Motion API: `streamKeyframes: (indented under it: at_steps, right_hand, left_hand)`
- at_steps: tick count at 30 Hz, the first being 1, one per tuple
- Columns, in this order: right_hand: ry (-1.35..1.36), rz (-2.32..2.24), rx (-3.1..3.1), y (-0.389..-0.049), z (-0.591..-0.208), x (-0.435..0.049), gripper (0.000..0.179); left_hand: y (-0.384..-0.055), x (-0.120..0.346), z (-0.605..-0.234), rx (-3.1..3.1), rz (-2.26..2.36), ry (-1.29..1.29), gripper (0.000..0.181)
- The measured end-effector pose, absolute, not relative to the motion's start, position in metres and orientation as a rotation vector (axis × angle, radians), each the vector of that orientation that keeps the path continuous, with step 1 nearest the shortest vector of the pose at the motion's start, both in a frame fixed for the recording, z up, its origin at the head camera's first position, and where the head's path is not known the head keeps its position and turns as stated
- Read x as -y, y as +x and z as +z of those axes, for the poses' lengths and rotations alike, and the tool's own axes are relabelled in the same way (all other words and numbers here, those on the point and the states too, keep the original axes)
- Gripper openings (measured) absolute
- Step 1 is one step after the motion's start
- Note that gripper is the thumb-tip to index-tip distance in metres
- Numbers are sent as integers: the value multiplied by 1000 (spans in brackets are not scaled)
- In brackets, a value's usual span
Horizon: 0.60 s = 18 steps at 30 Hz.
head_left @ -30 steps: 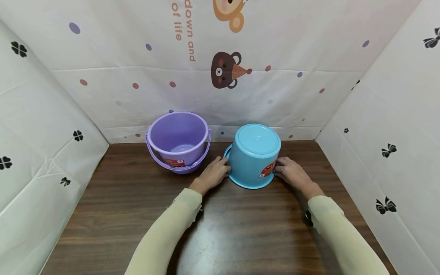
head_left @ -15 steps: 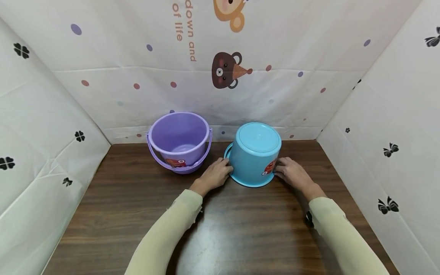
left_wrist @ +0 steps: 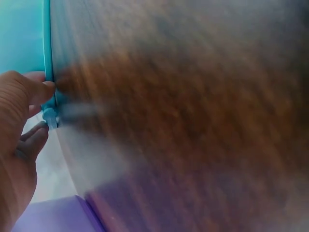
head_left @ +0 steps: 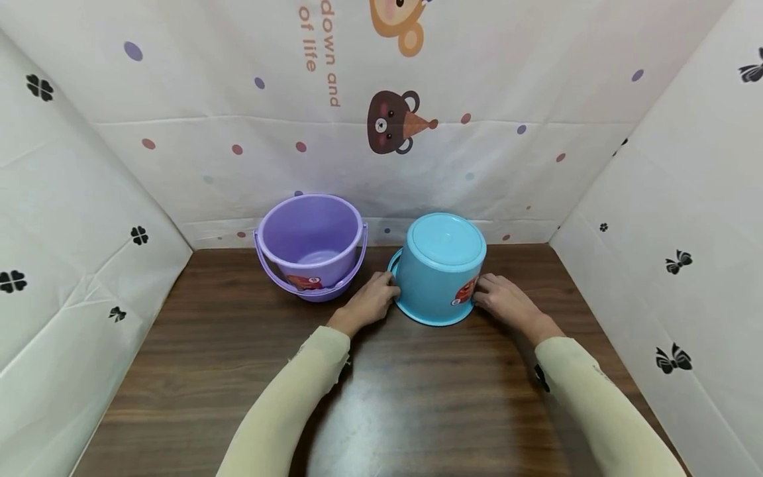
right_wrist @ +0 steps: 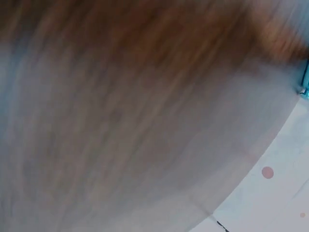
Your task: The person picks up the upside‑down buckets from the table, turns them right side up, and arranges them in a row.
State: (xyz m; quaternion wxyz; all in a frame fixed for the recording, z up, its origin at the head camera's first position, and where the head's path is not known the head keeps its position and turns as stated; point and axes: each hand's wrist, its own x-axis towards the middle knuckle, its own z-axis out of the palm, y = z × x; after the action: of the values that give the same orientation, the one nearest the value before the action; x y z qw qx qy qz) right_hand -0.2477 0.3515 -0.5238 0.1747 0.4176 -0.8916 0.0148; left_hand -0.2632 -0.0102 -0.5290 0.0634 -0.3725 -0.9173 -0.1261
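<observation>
Say twelve o'clock is straight ahead of the person: the blue bucket (head_left: 442,271) sits upside down on the table (head_left: 441,397) at one o'clock, and a purple bucket (head_left: 311,242) stands at eleven. The blue one looks like thin plastic, so I guess it is light, a bit stiff, smooth and slippery, and not easy to break. I would hold its rim (head_left: 438,322) at nine and three o'clock. The left hand (head_left: 369,301) pinches that rim around eight. The right hand (head_left: 507,301) touches low down near four, but I can't tell if it pinches. The left wrist view shows the fingertips (left_wrist: 46,89) by a little blue knob (left_wrist: 49,115) that the head view hides. The right wrist view is mostly blurry table.
</observation>
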Motion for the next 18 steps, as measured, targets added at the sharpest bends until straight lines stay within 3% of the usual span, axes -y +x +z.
streamKeyframes:
  at_steps: [11,18]
  right_hand:
    - [1239,62,2430,-241,-526,-345,19]
    - [1254,137,2385,-238,-526,-342,19]
  left_hand:
    - [-263,22,-526,2802,-512,-1099,7]
    - [-267,27,-530,2805,-577,-1046,17]
